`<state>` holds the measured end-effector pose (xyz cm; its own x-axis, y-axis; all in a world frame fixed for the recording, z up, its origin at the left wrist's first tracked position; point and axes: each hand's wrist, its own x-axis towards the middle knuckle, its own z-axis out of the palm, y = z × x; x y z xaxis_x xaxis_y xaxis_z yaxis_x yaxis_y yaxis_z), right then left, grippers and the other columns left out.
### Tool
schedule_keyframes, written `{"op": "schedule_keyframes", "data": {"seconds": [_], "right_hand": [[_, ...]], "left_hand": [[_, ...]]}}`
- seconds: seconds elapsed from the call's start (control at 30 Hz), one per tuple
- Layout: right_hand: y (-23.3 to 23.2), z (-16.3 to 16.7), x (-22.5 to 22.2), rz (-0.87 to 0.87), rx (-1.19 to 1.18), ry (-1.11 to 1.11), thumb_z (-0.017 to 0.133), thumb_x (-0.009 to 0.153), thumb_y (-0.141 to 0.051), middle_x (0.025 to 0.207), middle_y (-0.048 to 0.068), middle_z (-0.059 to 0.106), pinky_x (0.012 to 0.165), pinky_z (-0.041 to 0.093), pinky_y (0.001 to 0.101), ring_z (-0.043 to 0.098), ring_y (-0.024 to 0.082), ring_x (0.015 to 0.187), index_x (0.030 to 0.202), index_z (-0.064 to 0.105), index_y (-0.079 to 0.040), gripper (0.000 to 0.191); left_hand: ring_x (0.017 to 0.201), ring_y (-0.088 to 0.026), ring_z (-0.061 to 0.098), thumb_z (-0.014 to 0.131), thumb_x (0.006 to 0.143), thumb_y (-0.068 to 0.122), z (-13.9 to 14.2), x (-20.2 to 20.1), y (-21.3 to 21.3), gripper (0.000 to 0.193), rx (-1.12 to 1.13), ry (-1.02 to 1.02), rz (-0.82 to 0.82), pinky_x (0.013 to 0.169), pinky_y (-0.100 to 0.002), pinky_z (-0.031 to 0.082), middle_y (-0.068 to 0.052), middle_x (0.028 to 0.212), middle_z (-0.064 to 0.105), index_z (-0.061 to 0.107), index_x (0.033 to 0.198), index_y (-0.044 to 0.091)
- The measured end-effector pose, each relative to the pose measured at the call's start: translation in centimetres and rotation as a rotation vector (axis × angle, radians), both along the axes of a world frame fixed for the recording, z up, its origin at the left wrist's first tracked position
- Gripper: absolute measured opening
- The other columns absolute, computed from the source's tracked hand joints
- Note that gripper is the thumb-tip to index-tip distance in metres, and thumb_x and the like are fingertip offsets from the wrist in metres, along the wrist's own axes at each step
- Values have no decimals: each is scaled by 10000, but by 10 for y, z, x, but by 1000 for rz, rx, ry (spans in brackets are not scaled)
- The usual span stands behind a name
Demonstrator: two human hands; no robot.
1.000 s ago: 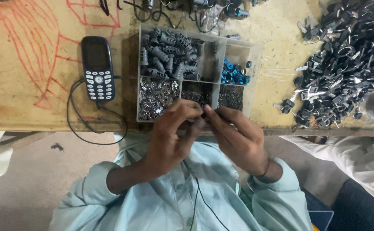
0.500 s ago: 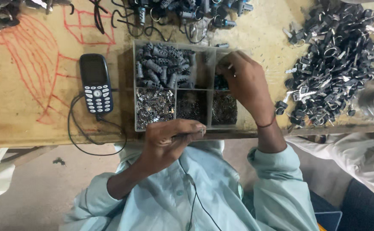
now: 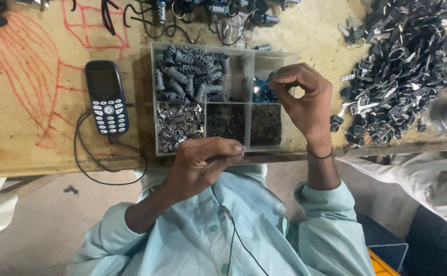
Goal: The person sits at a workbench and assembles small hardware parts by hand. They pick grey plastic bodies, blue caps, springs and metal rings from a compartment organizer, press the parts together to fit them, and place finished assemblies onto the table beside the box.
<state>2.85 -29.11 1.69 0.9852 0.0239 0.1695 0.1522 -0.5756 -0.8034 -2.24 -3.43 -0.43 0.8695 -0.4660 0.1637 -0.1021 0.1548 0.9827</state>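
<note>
Left hand [image 3: 200, 163] curled low, fingertips pinched, right hand [image 3: 305, 99] raised forward, grip pinched

Soft even light — blurred right edge

Single head-worn view, steeply downward, close over the workbench [image 3: 39, 148] edge (and lap).

Worn wooden workbench [image 3: 39, 148] with red scribbles, above grey floor [image 3: 44, 225].
</note>
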Motion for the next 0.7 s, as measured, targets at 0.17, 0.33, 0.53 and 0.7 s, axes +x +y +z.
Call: {"op": "schedule_keyframes", "data": {"seconds": [0.17, 0.33, 0.53, 0.7], "right_hand": [[2, 5, -8, -106, 550, 320, 704, 930, 107, 1018, 44, 722, 835, 570, 239, 691, 98, 916, 1252, 665, -30, 352], [15, 18, -53, 74, 747, 476, 623, 977, 122, 1013, 93, 752, 841, 619, 303, 751, 172, 927, 1201, 553, -32, 281], [17, 25, -79, 188, 532, 558, 554, 987, 118, 1085, 126, 732, 902, 624, 320, 733, 177, 1018, 1334, 538, 36, 357], [21, 28, -79, 288, 575, 533, 549, 1057, 67, 1116, 145, 700, 863, 618, 318, 728, 188, 989, 1265, 585, 64, 211]], "left_hand": [[960, -221, 784, 745, 918, -52, 3, 1, 2, 148, 45, -92, 42, 816, -302, 644, -110, 1072, 763, 656, 1014, 18], [1116, -328, 713, 700, 827, -105, 8, 5, 8, 336, 286, -463, 62, 933, -396, 604, -177, 1228, 689, 673, 1152, -26], [1242, -342, 655, 686, 808, -21, 14, 11, 11, 386, 365, -573, -31, 1011, -425, 587, -178, 1301, 646, 664, 1194, -26], [1223, -342, 665, 695, 879, 48, 21, 12, 16, 275, 381, -679, -51, 968, -413, 591, -191, 1301, 652, 654, 1148, 6]]}}
